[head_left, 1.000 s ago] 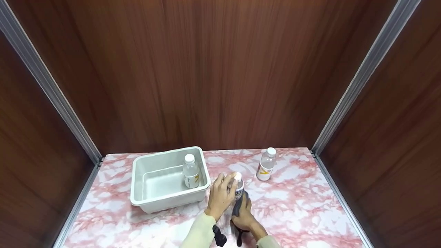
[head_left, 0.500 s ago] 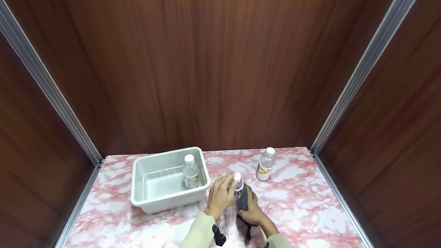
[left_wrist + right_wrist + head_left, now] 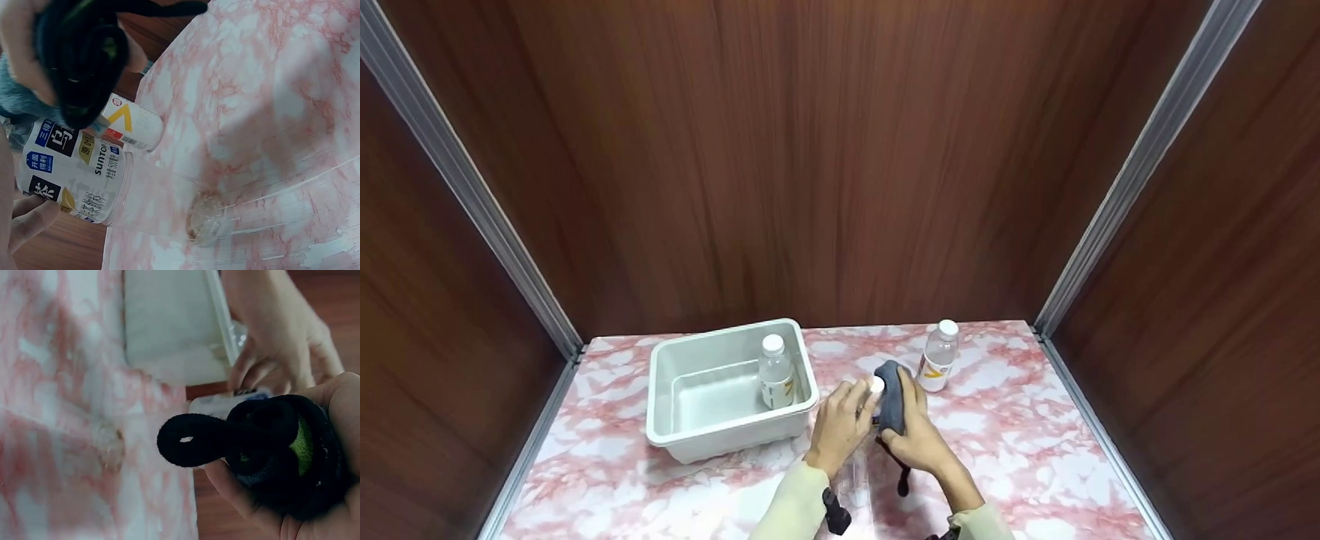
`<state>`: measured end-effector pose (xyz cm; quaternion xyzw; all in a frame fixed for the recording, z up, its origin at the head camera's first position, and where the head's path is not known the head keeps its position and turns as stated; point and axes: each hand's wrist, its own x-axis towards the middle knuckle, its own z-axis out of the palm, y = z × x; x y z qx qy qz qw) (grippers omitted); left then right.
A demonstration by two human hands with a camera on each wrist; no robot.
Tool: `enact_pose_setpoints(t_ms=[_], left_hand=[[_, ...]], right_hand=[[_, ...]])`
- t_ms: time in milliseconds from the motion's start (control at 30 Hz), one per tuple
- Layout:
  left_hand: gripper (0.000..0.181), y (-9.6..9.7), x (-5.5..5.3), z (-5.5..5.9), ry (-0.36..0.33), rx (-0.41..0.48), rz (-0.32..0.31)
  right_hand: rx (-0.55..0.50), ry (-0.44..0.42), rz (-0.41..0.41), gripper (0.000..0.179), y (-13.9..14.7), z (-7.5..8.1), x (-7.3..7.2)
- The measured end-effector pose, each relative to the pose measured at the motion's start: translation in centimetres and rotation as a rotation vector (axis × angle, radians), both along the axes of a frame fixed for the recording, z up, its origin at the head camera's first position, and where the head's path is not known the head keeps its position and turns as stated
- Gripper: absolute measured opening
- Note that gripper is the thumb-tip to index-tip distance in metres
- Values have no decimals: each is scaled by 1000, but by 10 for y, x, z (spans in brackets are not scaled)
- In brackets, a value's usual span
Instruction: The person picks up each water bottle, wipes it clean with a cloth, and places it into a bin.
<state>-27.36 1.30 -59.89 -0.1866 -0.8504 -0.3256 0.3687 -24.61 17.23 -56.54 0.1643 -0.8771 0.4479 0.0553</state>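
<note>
1. Head view: the left hand (image 3: 838, 424) grips a labelled bottle (image 3: 877, 385) on or above the table (image 3: 997, 457); the right hand (image 3: 916, 435) clutches a cloth (image 3: 891, 401) beside it. A wide swing could topple the neighbouring bottle (image 3: 937, 356).
2. Left wrist: a slackened grip could let it slip.
3. Right wrist: the loop (image 3: 209, 439) might snag.

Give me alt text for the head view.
A person's left hand grips a white-capped plastic bottle while the right hand holds a dark grey cloth beside it. A second bottle stands in a pale grey bin; a third bottle stands on the pink-marbled table.
</note>
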Motion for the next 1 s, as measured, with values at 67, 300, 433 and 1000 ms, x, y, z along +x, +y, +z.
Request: enact_pose_setpoints(t_ms=[67, 300, 433, 1000], left_hand=[[16, 0, 1, -1, -2, -8, 13], [24, 0, 2, -3, 41, -72, 75], [26, -1, 1, -3, 80, -107, 108], [18, -2, 1, -4, 65, -71, 51]], right_hand=[[7, 2, -7, 105, -3, 2, 3], [57, 58, -50, 106, -19, -4, 10], [84, 117, -77, 105, -26, -12, 10], [168, 345, -198, 97, -37, -48, 7]])
